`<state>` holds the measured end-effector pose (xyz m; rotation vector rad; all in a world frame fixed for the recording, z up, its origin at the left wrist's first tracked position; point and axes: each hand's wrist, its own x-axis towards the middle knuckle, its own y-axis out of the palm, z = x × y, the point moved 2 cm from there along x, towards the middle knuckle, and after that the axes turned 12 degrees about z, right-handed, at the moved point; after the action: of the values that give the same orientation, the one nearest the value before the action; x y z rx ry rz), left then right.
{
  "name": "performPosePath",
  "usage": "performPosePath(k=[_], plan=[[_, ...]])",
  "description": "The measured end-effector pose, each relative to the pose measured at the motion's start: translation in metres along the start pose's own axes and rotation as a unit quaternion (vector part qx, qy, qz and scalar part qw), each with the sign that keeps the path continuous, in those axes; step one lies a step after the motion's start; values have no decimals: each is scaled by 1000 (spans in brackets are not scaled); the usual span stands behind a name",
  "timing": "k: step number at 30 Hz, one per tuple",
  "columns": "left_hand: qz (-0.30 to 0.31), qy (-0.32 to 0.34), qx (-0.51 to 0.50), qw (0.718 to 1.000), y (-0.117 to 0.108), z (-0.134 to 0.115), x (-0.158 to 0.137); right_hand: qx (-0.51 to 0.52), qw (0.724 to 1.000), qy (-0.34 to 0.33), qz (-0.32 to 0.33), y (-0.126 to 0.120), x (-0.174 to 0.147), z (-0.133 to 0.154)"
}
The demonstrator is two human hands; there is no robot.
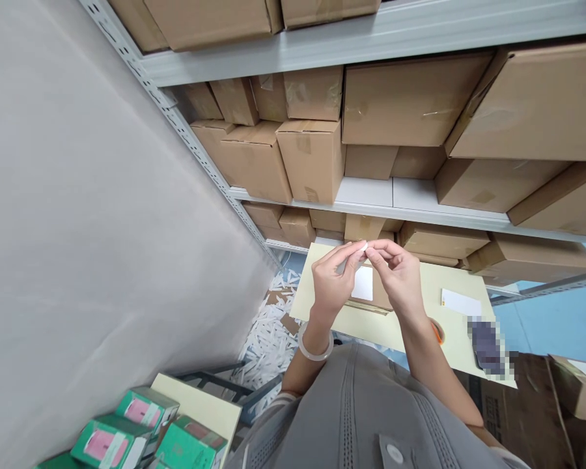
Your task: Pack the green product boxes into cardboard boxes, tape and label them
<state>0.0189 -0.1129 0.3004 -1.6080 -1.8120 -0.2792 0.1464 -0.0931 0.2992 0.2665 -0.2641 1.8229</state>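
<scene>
My left hand [332, 277] and my right hand [401, 277] meet above the table, fingertips together. Each has its fingers closed in a pinch on a small white piece [364, 247], perhaps paper; most of it is hidden by the fingertips. Below them a cardboard box [381, 296] with a white label [363, 284] lies on the pale yellow table [305, 293]. The hands partly cover the box. A translucent white bangle circles my left wrist.
Right of the hands lie an orange-edged tape roll [437, 331], a white card [461, 302] and a blurred dark phone-like object [489, 346]. Shelves [420, 218] of cartons rise ahead. White paper strips [268, 332] litter the floor; green boxes [110, 443] stand lower left beside the wall.
</scene>
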Motion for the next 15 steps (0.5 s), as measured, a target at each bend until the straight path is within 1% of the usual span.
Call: performPosePath(k=[4, 9, 15], plan=[[-5, -3, 4, 1000, 0, -2, -2, -43, 999, -19, -4, 1, -2, 4], [-8, 16, 20, 1000, 0, -3, -4, -105, 994, -39, -3, 0, -4, 6], [-20, 35, 41, 998, 0, -2, -6, -142, 989, -43, 5, 0, -9, 11]])
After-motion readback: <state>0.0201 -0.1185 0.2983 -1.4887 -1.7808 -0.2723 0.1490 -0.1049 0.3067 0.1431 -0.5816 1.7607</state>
